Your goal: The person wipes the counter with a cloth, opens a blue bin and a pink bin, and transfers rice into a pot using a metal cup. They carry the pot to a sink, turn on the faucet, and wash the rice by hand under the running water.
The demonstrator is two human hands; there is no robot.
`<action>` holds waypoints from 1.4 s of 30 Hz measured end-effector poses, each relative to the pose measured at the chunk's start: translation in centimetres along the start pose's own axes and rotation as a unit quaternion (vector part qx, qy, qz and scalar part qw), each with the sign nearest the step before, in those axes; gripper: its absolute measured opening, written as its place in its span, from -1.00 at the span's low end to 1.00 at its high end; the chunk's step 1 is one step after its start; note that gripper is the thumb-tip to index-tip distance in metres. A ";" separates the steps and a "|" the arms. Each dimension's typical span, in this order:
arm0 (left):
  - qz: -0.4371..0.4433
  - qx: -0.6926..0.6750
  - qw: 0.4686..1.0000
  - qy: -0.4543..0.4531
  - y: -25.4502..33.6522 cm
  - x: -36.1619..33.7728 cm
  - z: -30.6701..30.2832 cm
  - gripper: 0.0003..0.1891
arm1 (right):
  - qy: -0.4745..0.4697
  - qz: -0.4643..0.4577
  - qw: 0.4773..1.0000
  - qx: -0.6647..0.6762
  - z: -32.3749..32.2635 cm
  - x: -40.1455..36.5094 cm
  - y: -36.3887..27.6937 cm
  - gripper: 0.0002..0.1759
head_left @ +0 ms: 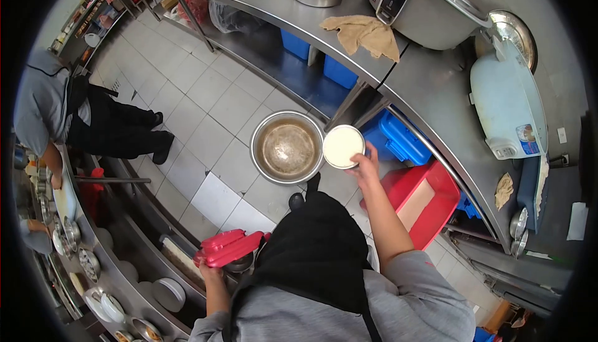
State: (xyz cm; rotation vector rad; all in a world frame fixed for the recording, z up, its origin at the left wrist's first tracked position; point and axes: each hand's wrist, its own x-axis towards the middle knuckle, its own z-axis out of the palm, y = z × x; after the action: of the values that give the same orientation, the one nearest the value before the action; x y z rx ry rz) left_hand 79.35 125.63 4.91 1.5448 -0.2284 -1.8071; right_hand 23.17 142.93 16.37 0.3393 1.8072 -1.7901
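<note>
Right hand [364,166] holds white bowl [342,146] mouth-up; left hand [210,273] grips red box [229,247] crosswise.

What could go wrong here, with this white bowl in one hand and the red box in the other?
The right hand grips the white bowl by its rim, beside the metal basin; it may slip or spill onto the tiles. The basin of brownish liquid stands on the floor near the shoe and could be kicked. The left hand holds the red box low, where it might knock the counter.
</note>
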 end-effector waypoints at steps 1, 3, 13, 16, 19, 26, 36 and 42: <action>-0.012 -0.026 0.999 0.040 0.3 0.1 -0.1 -0.73 | 0.045 -0.085 0.990 -0.104 1.1 0.3 0.1 -0.25; -0.037 -0.080 0.989 0.117 0.4 0.5 0.7 -0.72 | 0.111 -0.261 0.917 -0.283 2.3 0.5 0.0 -0.21; -0.047 -0.057 0.995 0.061 -0.1 -0.4 3.9 -0.57 | 0.100 -0.675 0.570 -0.458 5.9 -3.6 -6.6 -0.27; 0.002 -0.003 0.996 0.085 -0.4 0.4 4.6 -0.56 | 0.129 -0.725 0.515 -0.438 6.1 -3.6 -8.2 -0.29; -0.048 -0.008 0.993 0.105 0.0 1.1 5.5 -0.67 | 0.126 -0.658 0.623 -0.405 5.5 -4.1 -9.2 -0.30; -0.055 0.066 0.993 0.082 0.6 1.8 9.0 -0.64 | 0.079 -0.110 0.985 0.105 -3.5 -1.5 -2.5 -0.20; -0.134 0.148 0.979 -0.033 1.9 5.6 10.9 -0.57 | 0.334 0.154 0.915 0.164 -20.3 -8.4 5.7 -0.18; -0.133 0.210 0.968 -0.031 1.2 6.1 13.5 -0.55 | 0.379 0.165 0.878 0.240 -26.3 -10.2 8.7 -0.14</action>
State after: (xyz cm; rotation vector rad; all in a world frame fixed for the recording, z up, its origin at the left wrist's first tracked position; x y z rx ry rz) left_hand 67.52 116.66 4.34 1.8822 -0.4802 -2.1172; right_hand 30.55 171.34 13.27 1.6345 1.5580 -1.9668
